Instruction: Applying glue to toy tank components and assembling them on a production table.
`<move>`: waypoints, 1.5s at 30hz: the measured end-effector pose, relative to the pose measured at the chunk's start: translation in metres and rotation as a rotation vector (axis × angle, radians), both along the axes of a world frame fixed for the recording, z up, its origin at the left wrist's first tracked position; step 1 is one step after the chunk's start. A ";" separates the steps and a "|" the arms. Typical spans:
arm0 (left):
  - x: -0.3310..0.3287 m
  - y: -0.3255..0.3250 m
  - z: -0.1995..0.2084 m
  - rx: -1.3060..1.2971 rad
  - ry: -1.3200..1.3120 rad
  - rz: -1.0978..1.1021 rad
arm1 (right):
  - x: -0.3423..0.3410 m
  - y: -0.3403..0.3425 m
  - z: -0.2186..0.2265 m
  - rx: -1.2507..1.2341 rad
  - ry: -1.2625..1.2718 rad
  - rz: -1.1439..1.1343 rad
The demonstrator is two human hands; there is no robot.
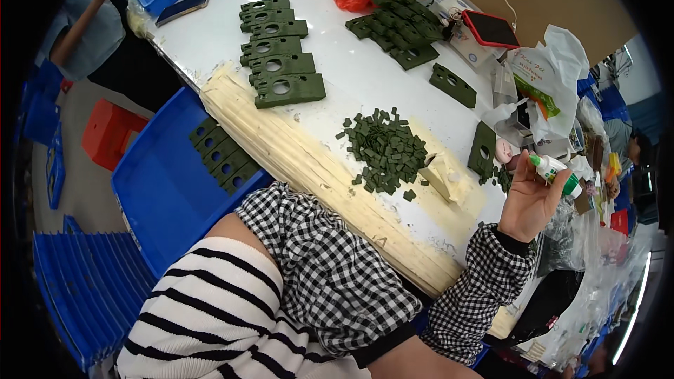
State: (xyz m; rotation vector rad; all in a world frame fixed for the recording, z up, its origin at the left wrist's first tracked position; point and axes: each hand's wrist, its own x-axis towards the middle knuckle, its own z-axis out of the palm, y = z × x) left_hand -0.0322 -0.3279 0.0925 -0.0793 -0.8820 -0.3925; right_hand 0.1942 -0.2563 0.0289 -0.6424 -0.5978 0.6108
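My right hand (530, 200), palm up and fingers curled, grips a small white glue bottle (551, 170) with green ends between thumb and fingers. It is over the table's right side, near a single dark green panel with a round hole (482, 149). My left arm, in a checked sleeve cover, bends across the front. Of my left hand only the wrist part (421, 361) shows at the lower edge; its fingers are out of the frame. A heap of small dark green pieces (386, 149) lies mid-table beside a pale yellow block (449, 177).
Overlapping green panels (284, 74) line the far left of the table; more (400, 24) are stacked farther back. A blue bin (161, 175) with panels stands left of the wooden edge (316, 175). A red phone (491, 29) and bags (551, 74) crowd the right. A person (81, 35) stands far left.
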 end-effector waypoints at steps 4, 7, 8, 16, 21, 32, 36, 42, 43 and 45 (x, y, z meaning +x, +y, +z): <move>0.009 -0.012 -0.003 -0.009 -0.059 -0.069 | -0.001 0.004 0.000 0.003 0.018 0.006; 0.009 -0.013 -0.004 -0.019 -0.095 -0.125 | 0.002 -0.002 0.002 -0.005 -0.009 -0.015; 0.010 -0.016 -0.003 -0.018 -0.091 -0.118 | -0.001 0.001 0.002 -0.001 -0.004 -0.004; 0.009 -0.017 -0.004 -0.006 -0.101 -0.128 | -0.004 0.007 0.003 -0.005 -0.002 0.000; 0.011 -0.016 -0.008 -0.014 -0.109 -0.164 | 0.002 0.003 -0.003 -0.012 -0.016 -0.005; 0.012 -0.014 -0.010 0.026 -0.099 -0.164 | 0.002 0.003 -0.001 -0.016 -0.021 -0.011; 0.014 -0.008 -0.008 0.083 -0.070 -0.136 | 0.001 0.004 0.001 -0.012 0.009 -0.028; 0.011 0.098 -0.011 0.886 -0.005 0.625 | 0.005 0.003 -0.003 0.023 0.033 0.039; 0.015 0.124 -0.009 1.099 0.062 0.935 | 0.010 0.000 -0.003 0.021 0.019 0.021; 0.039 0.178 -0.021 1.553 0.000 1.776 | 0.015 -0.003 -0.006 0.029 -0.001 0.023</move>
